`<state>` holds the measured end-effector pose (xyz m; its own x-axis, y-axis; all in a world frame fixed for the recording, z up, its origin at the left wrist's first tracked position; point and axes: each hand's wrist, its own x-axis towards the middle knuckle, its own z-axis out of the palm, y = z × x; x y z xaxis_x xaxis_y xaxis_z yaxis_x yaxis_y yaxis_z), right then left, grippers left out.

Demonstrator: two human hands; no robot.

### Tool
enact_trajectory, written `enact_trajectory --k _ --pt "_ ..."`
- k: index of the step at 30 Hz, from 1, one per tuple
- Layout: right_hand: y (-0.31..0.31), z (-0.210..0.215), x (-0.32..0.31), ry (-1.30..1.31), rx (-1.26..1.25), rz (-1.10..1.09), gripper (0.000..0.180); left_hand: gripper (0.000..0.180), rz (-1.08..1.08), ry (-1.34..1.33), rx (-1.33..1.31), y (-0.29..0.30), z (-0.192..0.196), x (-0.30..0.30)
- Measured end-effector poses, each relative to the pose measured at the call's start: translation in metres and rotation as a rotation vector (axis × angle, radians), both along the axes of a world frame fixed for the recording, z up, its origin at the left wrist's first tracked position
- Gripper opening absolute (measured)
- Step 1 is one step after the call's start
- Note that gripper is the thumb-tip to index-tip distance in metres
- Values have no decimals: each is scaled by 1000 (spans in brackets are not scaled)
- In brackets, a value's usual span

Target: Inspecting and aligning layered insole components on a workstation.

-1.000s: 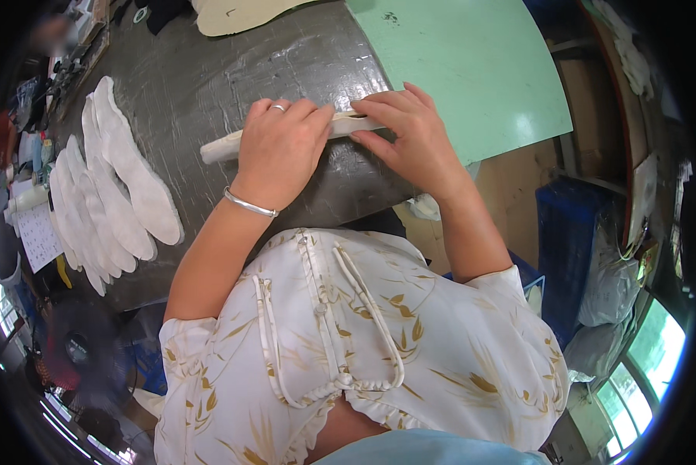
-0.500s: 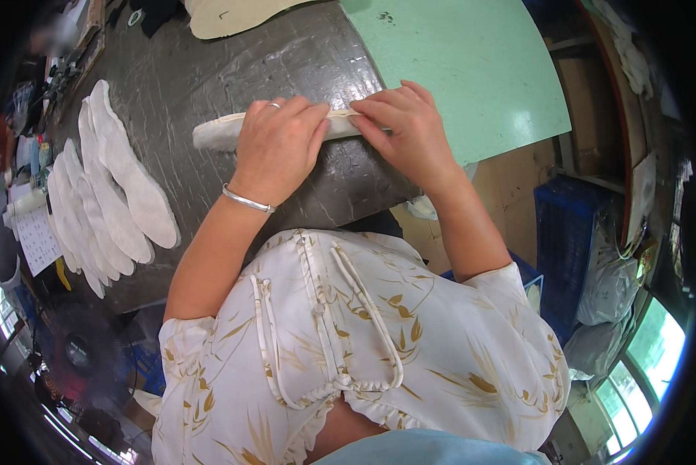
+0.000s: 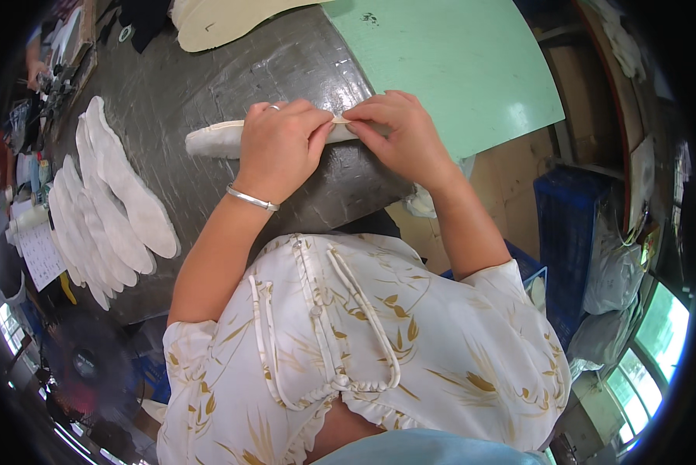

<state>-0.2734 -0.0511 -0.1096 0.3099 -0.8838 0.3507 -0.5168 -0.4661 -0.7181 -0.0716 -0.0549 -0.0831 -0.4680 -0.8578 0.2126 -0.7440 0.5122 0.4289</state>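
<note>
A white fleecy insole (image 3: pixel 214 142) with a cream edge lies crosswise over the dark tabletop, standing partly on its side. My left hand (image 3: pixel 282 147), wearing a ring and a bangle, is closed over its middle with thumb and fingers pinching the upper edge. Close beside it, my right hand (image 3: pixel 398 136) pinches the same edge near the right end, which its fingers partly hide. The two sets of fingertips nearly meet. To the left, several similar white insoles (image 3: pixel 123 194) lie overlapping in a fanned row.
The dark table (image 3: pixel 232 77) adjoins a green board (image 3: pixel 448 70) at the right. A cream sheet (image 3: pixel 224 19) lies at the far edge. Blue crates (image 3: pixel 568 240) stand on the right, below table height. At the left are a written paper (image 3: pixel 42 256) and a fan (image 3: pixel 84 360).
My right fingertips have come slightly closer to my left ones along the insole's edge. Both hands keep their pinch. The whole view has shifted a little.
</note>
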Motion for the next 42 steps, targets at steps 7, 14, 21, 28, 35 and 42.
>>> enact_trajectory --k 7,14,21,28,35,42 --pt "10 3 -37 -285 396 -67 24 6 -4 43 -15 1 -1 -1" --pt "12 -8 -27 -192 260 -40 17 7 -8 16 -5 2 -1 1" --pt "10 -9 -59 -493 507 -98 23 10 18 63 52 0 3 17" --pt "8 -13 -27 -363 331 -63 13 10 28 72 61 7 5 25" --pt "8 -15 -28 -291 300 -124 12 35 171 -127 27 17 16 78" --pt "4 0 -36 -170 335 -18 12 41 282 226 231 32 17 129"
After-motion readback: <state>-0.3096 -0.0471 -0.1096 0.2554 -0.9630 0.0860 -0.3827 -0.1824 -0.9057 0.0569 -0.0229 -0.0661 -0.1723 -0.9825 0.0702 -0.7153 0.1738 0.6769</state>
